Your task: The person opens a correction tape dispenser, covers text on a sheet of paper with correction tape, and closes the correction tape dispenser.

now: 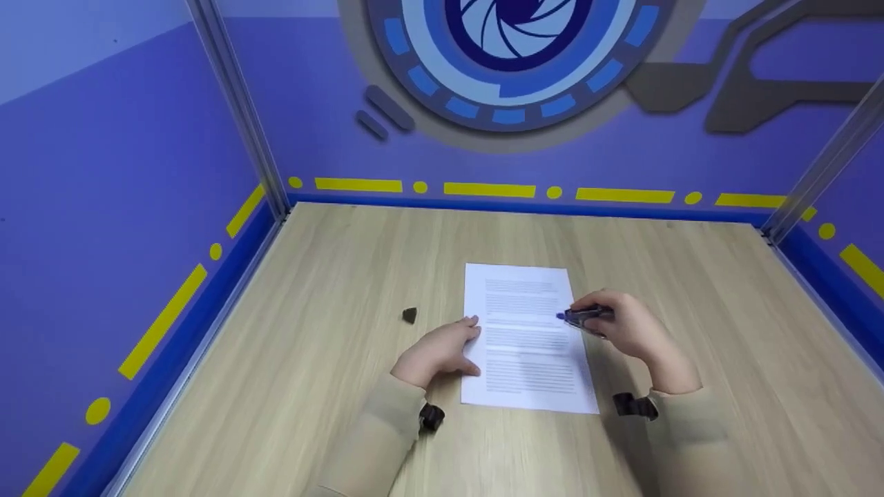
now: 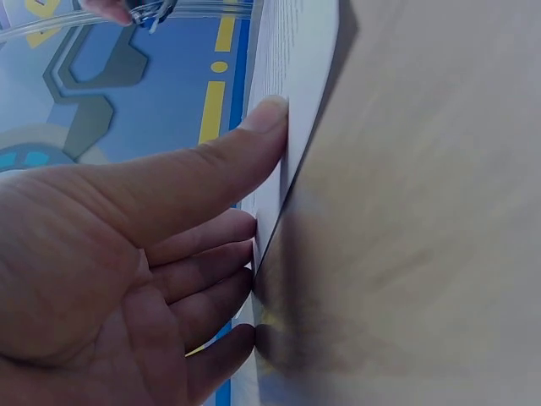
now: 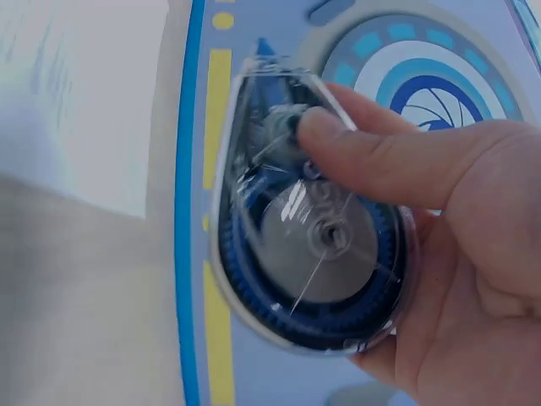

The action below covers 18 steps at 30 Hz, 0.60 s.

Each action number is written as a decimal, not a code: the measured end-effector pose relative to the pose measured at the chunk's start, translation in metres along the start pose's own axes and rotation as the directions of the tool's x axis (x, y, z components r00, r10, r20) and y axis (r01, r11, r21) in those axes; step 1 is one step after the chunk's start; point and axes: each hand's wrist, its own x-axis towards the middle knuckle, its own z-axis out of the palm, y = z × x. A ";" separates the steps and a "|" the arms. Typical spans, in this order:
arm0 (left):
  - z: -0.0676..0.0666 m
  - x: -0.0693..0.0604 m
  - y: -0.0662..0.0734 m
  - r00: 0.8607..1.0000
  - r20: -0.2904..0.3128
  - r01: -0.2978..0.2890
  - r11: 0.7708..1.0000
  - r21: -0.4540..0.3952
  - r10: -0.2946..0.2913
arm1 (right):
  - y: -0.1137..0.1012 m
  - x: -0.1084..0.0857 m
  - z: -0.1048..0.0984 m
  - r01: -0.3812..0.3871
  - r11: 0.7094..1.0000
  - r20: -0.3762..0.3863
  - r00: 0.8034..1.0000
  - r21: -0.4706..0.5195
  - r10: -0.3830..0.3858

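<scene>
A printed sheet of paper (image 1: 528,386) lies on the wooden table, its lines of text facing up. My left hand (image 1: 442,352) rests on the sheet's left edge, thumb and fingers spread apart; in the left wrist view the thumb and fingertips touch the paper (image 2: 296,110). Between the thumb and fingers of my right hand (image 1: 632,328) is a correction tape dispenser (image 1: 587,317), held above the right side of the sheet. Seen from the right wrist, the correction tape dispenser (image 3: 317,245) has a clear case with a blue toothed wheel inside and a blue tip pointing up.
A small dark, angular piece (image 1: 410,315) lies on the table left of the paper. Purple-blue panels with yellow marks (image 1: 489,189) enclose the table (image 1: 331,290) at the back and sides, with metal posts (image 1: 242,103) at the corners.
</scene>
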 end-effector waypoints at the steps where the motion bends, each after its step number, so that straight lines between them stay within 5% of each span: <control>1: 0.000 0.000 0.000 1.000 -0.002 0.003 1.000 0.009 -0.003 | -0.001 0.000 0.003 0.010 1.000 -0.005 1.000 0.014 -0.010; 11: 0.000 -0.001 0.007 0.999 -0.033 0.022 0.992 0.126 -0.018 | -0.012 0.007 0.026 0.048 0.989 -0.052 0.998 0.140 -0.041; 18: -0.001 -0.004 0.011 0.999 -0.050 -0.001 0.974 0.226 0.013 | -0.014 0.011 0.039 0.064 0.939 -0.100 0.995 0.337 -0.032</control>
